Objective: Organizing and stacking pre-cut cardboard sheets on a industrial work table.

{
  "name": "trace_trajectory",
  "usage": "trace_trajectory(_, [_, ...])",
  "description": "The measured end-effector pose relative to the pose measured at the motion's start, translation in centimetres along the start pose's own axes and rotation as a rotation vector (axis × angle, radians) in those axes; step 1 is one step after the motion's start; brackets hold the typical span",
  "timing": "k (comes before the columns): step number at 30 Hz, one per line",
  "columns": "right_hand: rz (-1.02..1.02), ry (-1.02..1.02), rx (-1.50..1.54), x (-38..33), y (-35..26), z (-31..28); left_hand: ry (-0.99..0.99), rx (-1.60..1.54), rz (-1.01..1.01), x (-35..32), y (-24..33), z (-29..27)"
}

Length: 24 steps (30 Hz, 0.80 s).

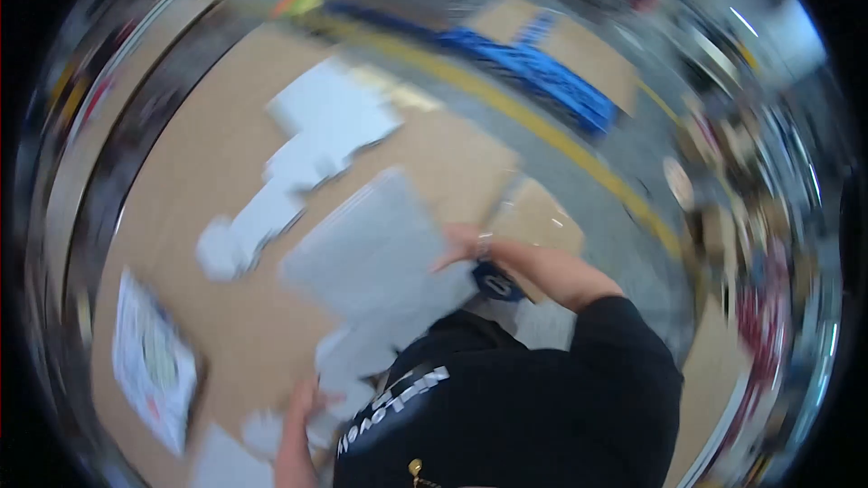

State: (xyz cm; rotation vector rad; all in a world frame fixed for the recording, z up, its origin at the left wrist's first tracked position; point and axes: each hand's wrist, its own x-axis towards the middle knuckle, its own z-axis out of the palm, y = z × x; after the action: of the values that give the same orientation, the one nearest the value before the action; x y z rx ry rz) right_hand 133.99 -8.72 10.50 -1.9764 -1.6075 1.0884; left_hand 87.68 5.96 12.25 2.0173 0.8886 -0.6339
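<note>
- White sheet, large, flat and blurred by motion, is held over the brown counter; its right edge is gripped by the right hand, fingers closed on it.
- Lower pale pieces are touched by the left hand; its grip cannot be told.
- A slip or bend is judged possible, since the sheet is gripped at one edge only.
- Loose white cutouts could be swept aside.
</note>
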Motion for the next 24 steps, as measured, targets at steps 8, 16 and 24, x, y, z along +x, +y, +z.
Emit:
trace_trajectory(8, [0.434,-0.213,0.044,5.1,6.0,1.4,-0.409,-0.083,0.152,14.6,-6.8,5.8])
trace_trajectory(16, [0.671,-0.326,0.365,6.0,9.0,2.0,1.245,-0.665,-0.575,0.7,-12.4,5.5])
trace_trajectory(24, [0.811,-0.002,0.556,6.2,11.8,3.6,0.873,-0.567,-0.908,-0.8,-17.6,9.0])
